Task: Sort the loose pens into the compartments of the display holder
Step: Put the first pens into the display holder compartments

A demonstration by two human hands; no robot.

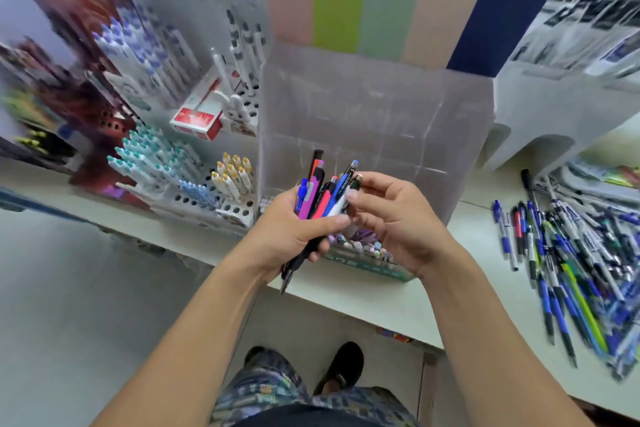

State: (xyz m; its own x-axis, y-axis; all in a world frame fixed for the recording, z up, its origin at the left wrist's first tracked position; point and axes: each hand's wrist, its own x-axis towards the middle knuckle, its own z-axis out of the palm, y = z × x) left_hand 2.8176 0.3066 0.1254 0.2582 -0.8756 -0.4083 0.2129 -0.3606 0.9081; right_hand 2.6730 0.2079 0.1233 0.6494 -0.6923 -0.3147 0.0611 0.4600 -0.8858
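Observation:
My left hand (294, 236) grips a bundle of pens (320, 189), purple, red, blue and black, tips pointing down. My right hand (391, 215) pinches the top of one dark pen (355, 184) at the right side of that bundle. Both hands hover in front of the clear plastic display holder (374, 121), whose tiered compartments look blurred. A row of pastel pens (360, 246) stands in the holder's lowest front row, partly hidden by my hands. A large pile of loose pens (568, 260), mostly blue, lies on the counter to the right.
A white pegged rack (194, 184) with teal, blue and yellow pens stands left of the holder. A red and white box (197, 120) sits behind it. A white display stand (561, 104) rises at the right. The counter edge (363, 308) runs below my hands.

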